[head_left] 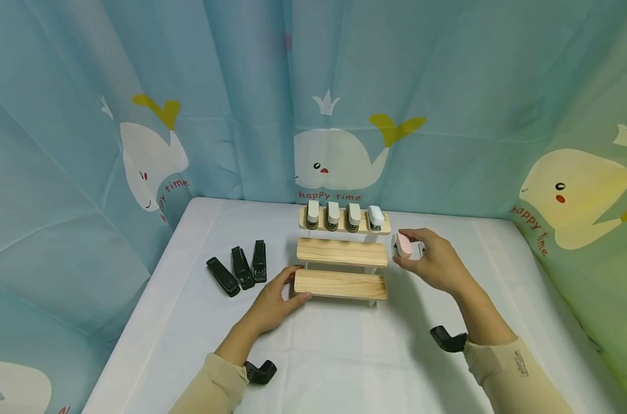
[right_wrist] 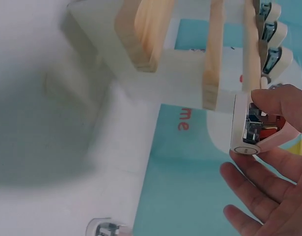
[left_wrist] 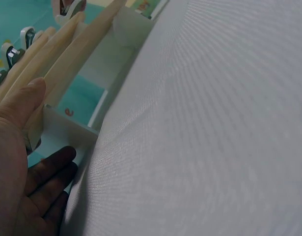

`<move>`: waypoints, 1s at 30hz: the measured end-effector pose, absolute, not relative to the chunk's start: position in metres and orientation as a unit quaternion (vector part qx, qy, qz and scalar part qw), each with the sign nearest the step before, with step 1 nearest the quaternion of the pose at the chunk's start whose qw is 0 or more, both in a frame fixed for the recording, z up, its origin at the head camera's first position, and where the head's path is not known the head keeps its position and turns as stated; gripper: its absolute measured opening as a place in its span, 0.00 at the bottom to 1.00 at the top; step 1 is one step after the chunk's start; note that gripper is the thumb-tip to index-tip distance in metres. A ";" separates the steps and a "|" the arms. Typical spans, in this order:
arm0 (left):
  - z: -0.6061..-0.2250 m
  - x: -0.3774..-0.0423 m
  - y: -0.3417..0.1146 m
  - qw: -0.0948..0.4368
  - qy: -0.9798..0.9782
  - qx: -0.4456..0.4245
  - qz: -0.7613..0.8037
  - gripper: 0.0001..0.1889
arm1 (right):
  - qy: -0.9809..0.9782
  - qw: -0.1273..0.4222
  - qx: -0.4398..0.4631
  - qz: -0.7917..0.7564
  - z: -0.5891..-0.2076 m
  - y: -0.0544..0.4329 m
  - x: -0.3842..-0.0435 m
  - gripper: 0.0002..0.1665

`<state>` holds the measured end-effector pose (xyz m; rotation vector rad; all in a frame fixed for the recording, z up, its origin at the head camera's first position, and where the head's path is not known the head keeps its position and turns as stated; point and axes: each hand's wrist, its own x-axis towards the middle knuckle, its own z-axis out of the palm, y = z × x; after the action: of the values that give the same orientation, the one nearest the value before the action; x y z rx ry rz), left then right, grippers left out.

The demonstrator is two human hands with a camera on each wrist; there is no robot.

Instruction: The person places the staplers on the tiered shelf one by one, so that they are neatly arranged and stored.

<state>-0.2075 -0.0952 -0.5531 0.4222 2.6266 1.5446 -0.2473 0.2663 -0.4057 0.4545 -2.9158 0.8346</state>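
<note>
My right hand (head_left: 434,261) pinches a pink-and-white stapler (head_left: 404,246) between thumb and fingers, above the table just beyond the right end of the three-tier wooden rack (head_left: 340,282). In the right wrist view the stapler's (right_wrist: 240,123) white base and metal works show near the end of the rack's tier. My left hand (head_left: 272,305) grips the left end of the rack's lowest tier, thumb at the front and index finger behind; its other fingers hang below, as the left wrist view shows. Several staplers stand in a row on the top tier: beige ones (head_left: 333,214) and a white one (head_left: 375,217) at the right end.
Three black staplers (head_left: 243,268) lie on the white tablecloth (head_left: 344,356) left of the rack. Part of another stapler (right_wrist: 109,228) shows on the table in the right wrist view. A blue curtain (head_left: 251,115) with whale prints hangs behind and beside the table.
</note>
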 end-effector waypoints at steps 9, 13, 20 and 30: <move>-0.554 -0.207 -0.096 0.028 0.851 0.148 0.503 0.37 | -0.943 0.045 0.158 0.291 -0.403 0.255 -0.238 0.38; -0.554 -0.207 -0.096 0.030 0.852 0.142 0.503 0.37 | -0.938 0.046 0.170 0.298 -0.401 0.248 -0.234 0.37; -0.555 -0.208 -0.095 0.030 0.854 0.136 0.500 0.36 | -0.935 0.053 0.181 0.300 -0.403 0.234 -0.231 0.37; -0.553 -0.206 -0.095 0.027 0.855 0.137 0.499 0.37 | -0.931 0.042 0.193 0.308 -0.406 0.211 -0.232 0.38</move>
<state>-0.2059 -0.0948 -0.5525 0.4225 2.6408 1.5422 -0.2317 0.2110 -0.4057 0.5917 -2.8484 0.9423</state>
